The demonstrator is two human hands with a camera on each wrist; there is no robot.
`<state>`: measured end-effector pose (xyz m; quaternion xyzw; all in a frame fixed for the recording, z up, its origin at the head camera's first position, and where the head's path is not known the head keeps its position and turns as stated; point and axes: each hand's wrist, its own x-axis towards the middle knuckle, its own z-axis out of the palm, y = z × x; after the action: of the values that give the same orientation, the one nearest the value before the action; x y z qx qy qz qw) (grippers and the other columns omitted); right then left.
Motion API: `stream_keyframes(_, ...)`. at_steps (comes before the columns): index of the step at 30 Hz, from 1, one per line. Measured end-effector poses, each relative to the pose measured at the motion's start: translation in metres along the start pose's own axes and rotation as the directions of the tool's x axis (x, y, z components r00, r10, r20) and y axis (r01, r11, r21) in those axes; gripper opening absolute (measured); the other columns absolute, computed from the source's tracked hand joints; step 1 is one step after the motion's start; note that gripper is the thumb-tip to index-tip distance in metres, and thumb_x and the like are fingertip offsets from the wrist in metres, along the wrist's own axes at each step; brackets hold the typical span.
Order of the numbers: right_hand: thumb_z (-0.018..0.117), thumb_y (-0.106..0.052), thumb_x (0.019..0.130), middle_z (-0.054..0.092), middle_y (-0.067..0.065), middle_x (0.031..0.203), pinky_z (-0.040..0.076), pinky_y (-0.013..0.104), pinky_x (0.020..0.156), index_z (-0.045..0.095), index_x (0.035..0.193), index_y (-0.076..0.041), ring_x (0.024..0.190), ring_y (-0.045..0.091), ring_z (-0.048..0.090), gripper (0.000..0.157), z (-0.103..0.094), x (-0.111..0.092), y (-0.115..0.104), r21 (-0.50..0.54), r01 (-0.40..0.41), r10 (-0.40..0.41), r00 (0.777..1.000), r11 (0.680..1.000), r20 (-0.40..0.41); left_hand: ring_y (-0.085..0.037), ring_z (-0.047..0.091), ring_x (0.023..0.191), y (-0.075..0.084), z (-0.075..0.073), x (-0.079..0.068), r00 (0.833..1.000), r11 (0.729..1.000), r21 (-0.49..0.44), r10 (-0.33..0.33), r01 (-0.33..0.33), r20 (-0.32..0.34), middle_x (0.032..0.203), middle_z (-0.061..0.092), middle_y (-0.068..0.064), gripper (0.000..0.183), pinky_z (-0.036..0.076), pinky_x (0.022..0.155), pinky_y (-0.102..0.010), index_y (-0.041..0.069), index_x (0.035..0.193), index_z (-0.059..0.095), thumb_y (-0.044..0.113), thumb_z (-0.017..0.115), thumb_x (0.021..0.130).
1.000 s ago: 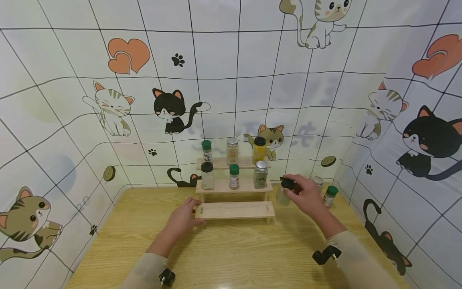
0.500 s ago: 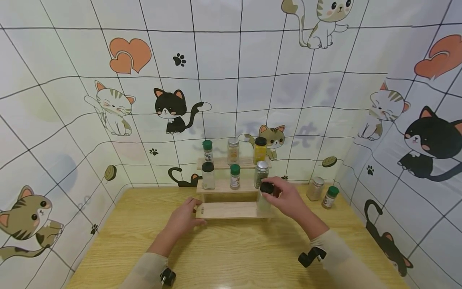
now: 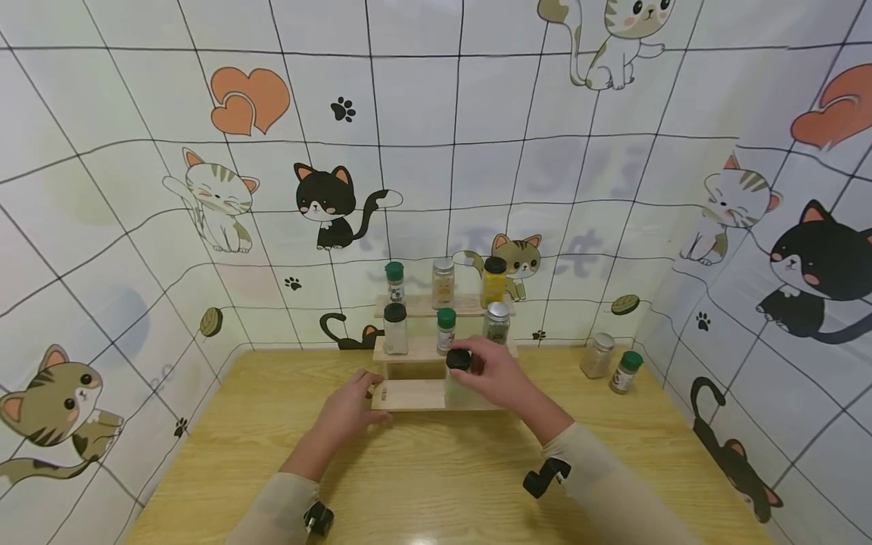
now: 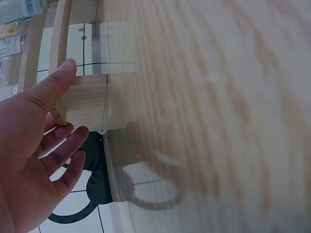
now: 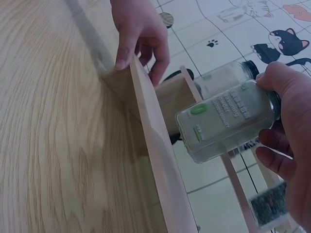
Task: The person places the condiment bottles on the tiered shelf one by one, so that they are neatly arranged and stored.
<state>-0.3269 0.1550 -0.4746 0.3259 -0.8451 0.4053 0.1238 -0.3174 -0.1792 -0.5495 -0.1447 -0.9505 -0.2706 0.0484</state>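
Note:
A three-tier wooden rack point(image 3: 409, 395) stands against the wall with small spice jars on its upper two tiers. At its left end my left hand point(image 3: 347, 407) pinches the lowest shelf, thumb on one face and fingers on the other, as the left wrist view shows. My right hand point(image 3: 500, 378) grips a clear glass spice jar point(image 5: 226, 121) by its black lid. Close over the middle of the lowest shelf, the jar is upright in the head view. Raised lettering and a green label mark show on its side in the right wrist view.
On the middle tier are a black-lidded jar point(image 3: 395, 331), a green-capped jar point(image 3: 446, 331) and a silver-lidded jar point(image 3: 496, 324). The top tier carries three more, including a yellow jar point(image 3: 493, 283). Right of the rack, a silver-lidded jar point(image 3: 598, 356) and a green-capped jar point(image 3: 625, 372) stand on the table.
My right hand has carried the black-lidded jar leftward from beside the rack, past the right end of the lowest shelf, to its middle. My left hand has kept its hold on the rack.

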Motion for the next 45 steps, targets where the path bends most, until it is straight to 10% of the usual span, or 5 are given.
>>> stream_keyframes(22, 0.086, -0.027, 0.101, 0.073, -0.002, 0.123, 0.055, 0.029, 0.074, 0.074, 0.142, -0.012, 0.086, 0.014, 0.06, 0.045, 0.067, 0.042, -0.021, 0.041, -0.043, 0.04, 0.997, 0.998, 0.066, -0.026, 0.072, 0.11, 0.003, -0.002, 0.0, 1.0, 1.0, -0.006, 0.002, -0.002, 0.0, 0.131, 0.064, -0.004, 0.069, 0.062, 0.088, -0.051, 0.01, 0.138, 0.068, 0.03, 0.102, 0.082)
stream_keyframes(45, 0.087, -0.026, 0.1, 0.071, -0.002, 0.115, 0.055, 0.027, 0.077, 0.074, 0.141, -0.012, 0.087, 0.011, 0.061, 0.045, 0.09, 0.055, -0.027, 0.07, -0.064, 0.06, 0.996, 0.995, 0.067, -0.026, 0.074, 0.111, -0.002, 0.001, -0.001, 1.0, 1.0, 0.007, 0.021, -0.02, -0.015, 0.132, 0.065, -0.001, 0.068, 0.062, 0.088, -0.051, 0.013, 0.138, 0.069, 0.033, 0.102, 0.082)
